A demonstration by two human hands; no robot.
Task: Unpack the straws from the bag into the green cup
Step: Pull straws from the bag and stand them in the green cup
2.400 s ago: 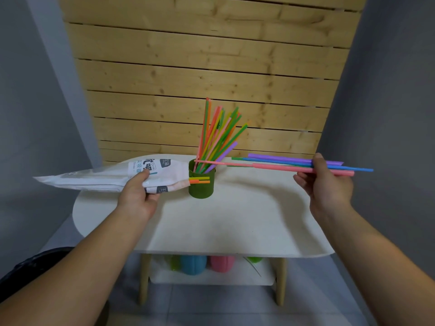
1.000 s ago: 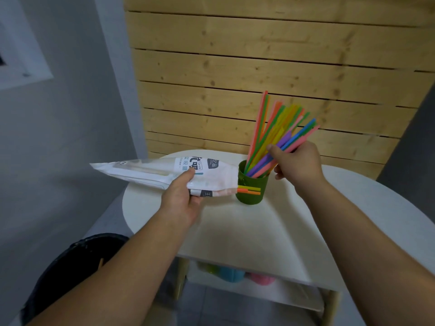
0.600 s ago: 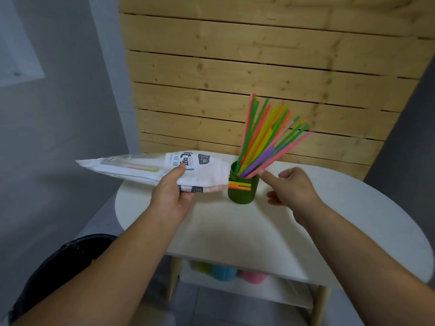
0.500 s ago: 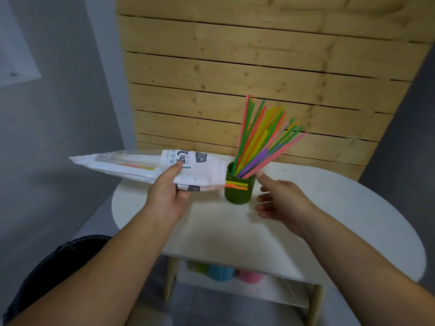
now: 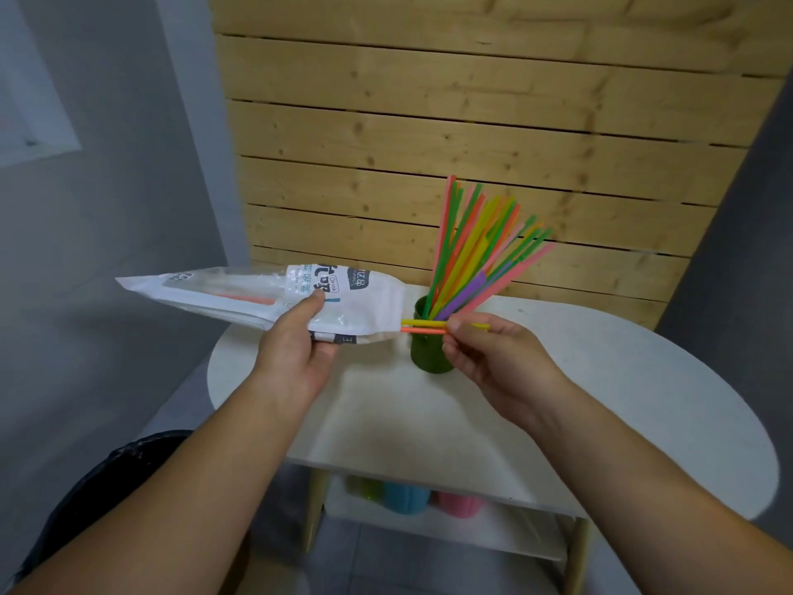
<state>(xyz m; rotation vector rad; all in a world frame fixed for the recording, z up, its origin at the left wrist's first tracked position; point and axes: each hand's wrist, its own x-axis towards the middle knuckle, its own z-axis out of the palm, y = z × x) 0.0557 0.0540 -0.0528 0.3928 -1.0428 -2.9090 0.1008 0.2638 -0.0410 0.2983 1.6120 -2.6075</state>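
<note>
The left hand point(image 5: 296, 354) is holding the bag point(image 5: 257, 294) in the air, its fingers point(image 5: 315, 300) wrapping round it. The right hand point(image 5: 493, 358) is pinching two straws point(image 5: 422, 327) poking out of the bag's mouth, right in front of the green cup point(image 5: 429, 358) on the desk point(image 5: 600, 380). The cup is holding many leaning straws point(image 5: 472, 251). A bump while pulling may be tipping it over. A thin straw may be slipping out and dropping.
</note>
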